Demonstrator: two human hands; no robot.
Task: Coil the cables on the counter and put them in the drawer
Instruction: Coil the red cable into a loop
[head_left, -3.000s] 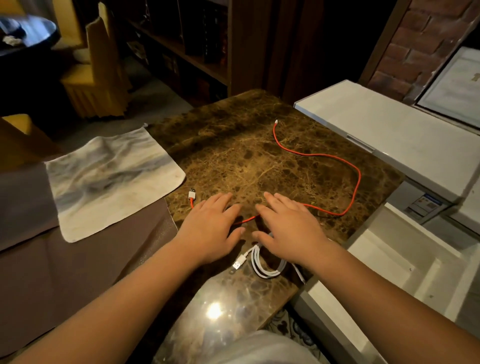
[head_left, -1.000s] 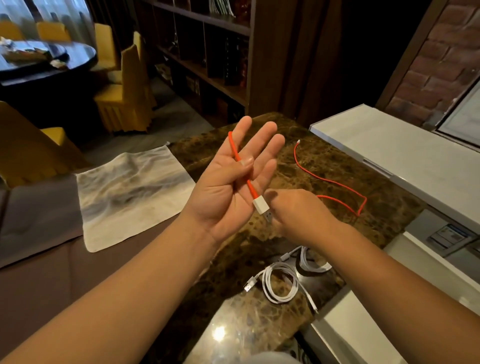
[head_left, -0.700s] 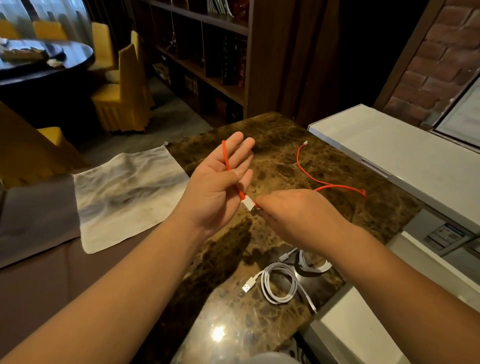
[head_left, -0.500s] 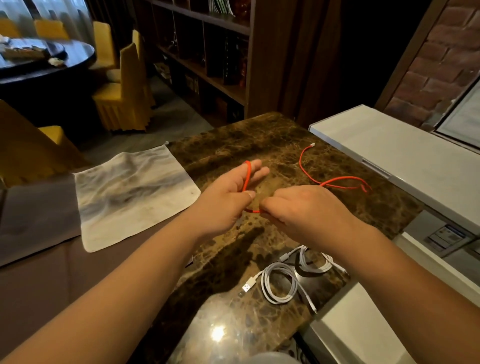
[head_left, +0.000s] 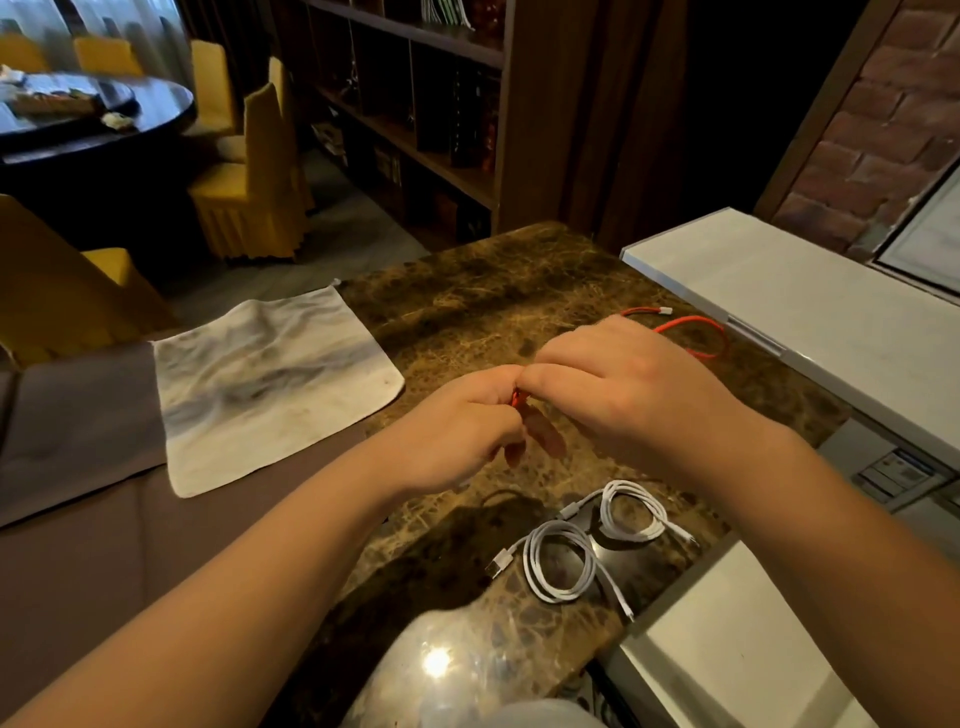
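Observation:
A thin red cable (head_left: 696, 332) trails from between my hands to a loose loop at the far right of the brown marble counter (head_left: 467, 312). My left hand (head_left: 462, 426) is closed around one end of it, a bit of red showing at the fingers. My right hand (head_left: 618, 395) pinches the same cable right against the left hand, a little above the counter. Two coiled white cables lie on the near part of the counter: one (head_left: 558, 564) closer to me, one (head_left: 631, 512) just behind it to the right. The drawer (head_left: 727, 649) shows at the bottom right.
A grey-white cloth (head_left: 270, 379) lies to the left, half on the counter and half on a brown surface (head_left: 104, 519). A white cabinet top (head_left: 810, 312) runs along the right. Yellow chairs, a dark round table and bookshelves stand behind.
My left hand went from open palm with the cable across its fingers to closed on it. Both hands lowered toward the counter, and the red cable's loose loop has been drawn in smaller.

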